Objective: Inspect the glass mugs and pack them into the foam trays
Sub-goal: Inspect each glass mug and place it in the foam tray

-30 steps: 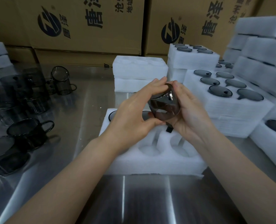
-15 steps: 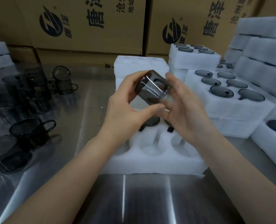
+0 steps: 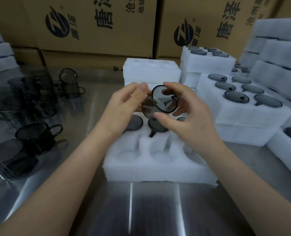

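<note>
Status: inspection step, not packing yet.

- mug (image 3: pixel 160 103) is in the air between both hands, above the back row of the foam tray (image 3: pixel 158 169), touching nothing else.
- right hand (image 3: pixel 194 123): fingers (image 3: pixel 173 86) curled over the top of the rim, thumb under it. Firm grip at the mouth end.
- left hand (image 3: pixel 122 108): motion-blurred, but the fingers look curled against the base end. I read it as holding.
- Axis: the mug lies tilted close to horizontal, with its mouth toward me and the right and its base away toward the left hand. The dark bar (image 3: pixel 168 101) seen through the glass is probably the handle, not sure.
- Tray: the back row mugs (image 3: pixel 133 122) are seated, one with its handle in a slot pointing at me. Left front pocket (image 3: pixel 126 155) and middle front pocket (image 3: pixel 160 155) are empty. My right wrist hides the right one.

Key relation: the free pockets are below the mug and nearer me. My guess for the next move is to swing the axis vertical, point the handle at the slot, then come down and back. The middle pocket is about equal for both hands, and the right hand has the better grip.

Risk: a rim hitting the seated mugs.

Loose mugs (image 3: pixel 37 135) wait on the tabletop (image 3: pixel 155 210) to my left, filled trays (image 3: pixel 253 116) to my right.
</note>
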A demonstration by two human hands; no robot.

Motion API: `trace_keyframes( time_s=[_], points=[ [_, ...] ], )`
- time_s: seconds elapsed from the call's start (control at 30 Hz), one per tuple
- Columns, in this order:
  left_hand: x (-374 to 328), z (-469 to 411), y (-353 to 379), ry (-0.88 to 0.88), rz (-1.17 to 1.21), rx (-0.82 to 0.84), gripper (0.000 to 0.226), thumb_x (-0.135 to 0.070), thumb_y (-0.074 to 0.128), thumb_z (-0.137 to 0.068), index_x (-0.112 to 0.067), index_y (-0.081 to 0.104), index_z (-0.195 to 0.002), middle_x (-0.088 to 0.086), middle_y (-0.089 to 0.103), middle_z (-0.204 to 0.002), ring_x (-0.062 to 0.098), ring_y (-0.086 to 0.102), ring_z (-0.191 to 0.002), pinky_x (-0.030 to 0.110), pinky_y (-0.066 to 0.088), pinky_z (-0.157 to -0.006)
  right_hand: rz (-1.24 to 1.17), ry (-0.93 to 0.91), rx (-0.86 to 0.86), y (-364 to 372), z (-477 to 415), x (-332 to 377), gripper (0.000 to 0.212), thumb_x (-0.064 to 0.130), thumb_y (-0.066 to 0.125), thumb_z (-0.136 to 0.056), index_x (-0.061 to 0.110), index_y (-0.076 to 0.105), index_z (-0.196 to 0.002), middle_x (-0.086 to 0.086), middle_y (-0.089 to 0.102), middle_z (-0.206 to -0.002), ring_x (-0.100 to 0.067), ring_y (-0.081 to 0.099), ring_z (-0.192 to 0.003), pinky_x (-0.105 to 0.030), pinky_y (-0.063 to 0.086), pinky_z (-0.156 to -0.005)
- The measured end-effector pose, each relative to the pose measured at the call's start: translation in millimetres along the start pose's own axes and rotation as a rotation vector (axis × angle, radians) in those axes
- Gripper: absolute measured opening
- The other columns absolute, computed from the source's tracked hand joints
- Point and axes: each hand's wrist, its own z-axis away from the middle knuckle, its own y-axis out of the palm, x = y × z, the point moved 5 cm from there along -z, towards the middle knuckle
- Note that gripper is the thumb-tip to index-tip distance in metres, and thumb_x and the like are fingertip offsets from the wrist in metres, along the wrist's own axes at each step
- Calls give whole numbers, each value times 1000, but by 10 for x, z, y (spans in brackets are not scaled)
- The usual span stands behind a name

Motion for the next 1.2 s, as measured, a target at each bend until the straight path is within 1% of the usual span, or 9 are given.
trace_keyframes(
  time_s=[0.1, 0.17, 0.23, 0.33, 0.47, 0.63, 0.73, 1.07, 1.2],
  points=[
    [169, -57, -237, -105, -31, -187, 52, -58, 45, -92, -14, 72, -98, 10, 75, -90, 27, 71, -87, 47, 56, -85, -17, -10, 94, 40, 35, 88, 61, 43, 72, -76, 35, 51, -133, 23, 60, -118, -8, 59, -102, -21, 49, -79],
    [283, -63, -329, -168, -57, -239, 40, -44, 51, -97, -10, 71, -98, 13, 73, -90, 32, 69, -90, 51, 54, -88, -26, -53, 191, 124, 77, 203, 62, 45, 69, -77, 38, 48, -135, 24, 58, -122, -8, 58, -109, -18, 45, -86],
    [376, -63, -350, -218, -102, -225, 24, -28, 60, -96, -6, 71, -95, 14, 71, -89, 33, 67, -88, 49, 52, -86, 29, -124, 304, 262, 148, 313, 61, 43, 69, -79, 36, 49, -136, 22, 59, -124, -8, 55, -111, -19, 41, -93],
    [462, -53, -289, -278, -214, -135, 16, -15, 62, -93, -1, 70, -97, 15, 70, -92, 21, 63, -84, 38, 51, -80, 173, -183, 421, 434, 235, 387, 60, 42, 71, -79, 28, 54, -135, 15, 63, -120, -14, 46, -98, -32, 36, -94],
    [500, -27, -260, -331, -220, -101, 16, -11, 61, -93, 1, 70, -98, 15, 69, -89, 18, 62, -80, 27, 48, -71, 253, -172, 423, 433, 241, 399, 61, 44, 69, -76, 31, 56, -134, 21, 61, -115, -9, 41, -105, -35, 24, -99],
    [497, -30, -247, -324, -212, -124, 17, -11, 61, -92, 3, 70, -92, 11, 66, -81, 20, 60, -78, 33, 47, -74, 249, -191, 438, 430, 242, 444, 58, 38, 73, -71, 26, 60, -126, 17, 62, -106, -16, 49, -100, -43, 35, -93],
    [516, -34, -254, -329, -229, -133, 16, -13, 61, -92, -1, 71, -89, 7, 66, -76, 19, 60, -77, 35, 48, -76, 261, -195, 440, 429, 236, 454, 56, 39, 74, -70, 26, 61, -123, 17, 61, -101, -18, 48, -96, -45, 36, -89],
    [565, -50, -273, -342, -267, -123, 15, -20, 62, -91, -10, 73, -86, 2, 71, -80, 18, 65, -83, 35, 50, -79, 315, -188, 467, 463, 226, 463, 51, 41, 70, -73, 28, 64, -121, 21, 54, -92, -11, 41, -93, -36, 29, -89],
    [579, -71, -280, -330, -293, -140, 15, -19, 64, -90, -8, 73, -85, 4, 71, -82, 17, 64, -85, 36, 51, -85, 369, -146, 557, 528, 240, 487, 48, 45, 61, -76, 30, 59, -122, 19, 59, -107, -10, 39, -101, -36, 27, -93]
  ],
)
